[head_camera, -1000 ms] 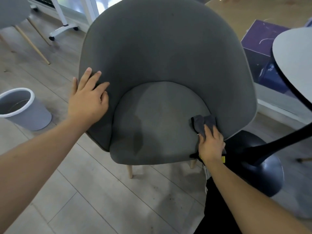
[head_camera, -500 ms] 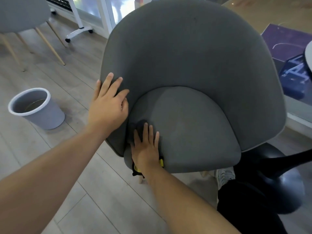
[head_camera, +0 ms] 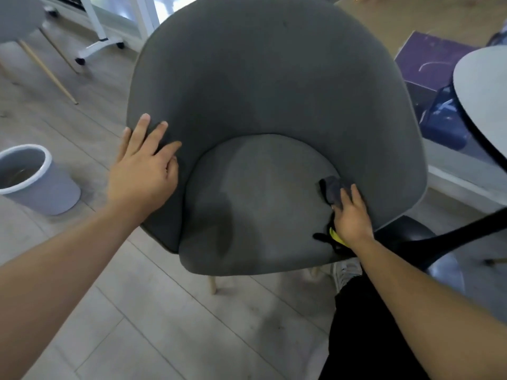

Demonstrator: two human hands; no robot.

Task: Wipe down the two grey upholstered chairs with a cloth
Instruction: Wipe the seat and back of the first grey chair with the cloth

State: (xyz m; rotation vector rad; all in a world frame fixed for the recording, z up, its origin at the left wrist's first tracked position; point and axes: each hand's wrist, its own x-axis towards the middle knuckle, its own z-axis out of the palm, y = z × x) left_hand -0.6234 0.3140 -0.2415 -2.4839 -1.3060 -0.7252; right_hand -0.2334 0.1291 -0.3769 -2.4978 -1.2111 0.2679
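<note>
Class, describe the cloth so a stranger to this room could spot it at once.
Find the big grey upholstered chair in the middle. At the right edge of its seat cushion, the right hand presses a small crumpled cloth. It alone is darker than the upholstery.

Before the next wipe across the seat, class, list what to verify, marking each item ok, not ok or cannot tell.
1. Left hand steadies chair: ok, flat on its side.
2. Right hand on cloth: ok, pressing it to the seat, right edge.
3. Bin apart from chair: ok.
4. Cloth damp enough: cannot tell.
5. Second chair wiped: cannot tell.
</note>
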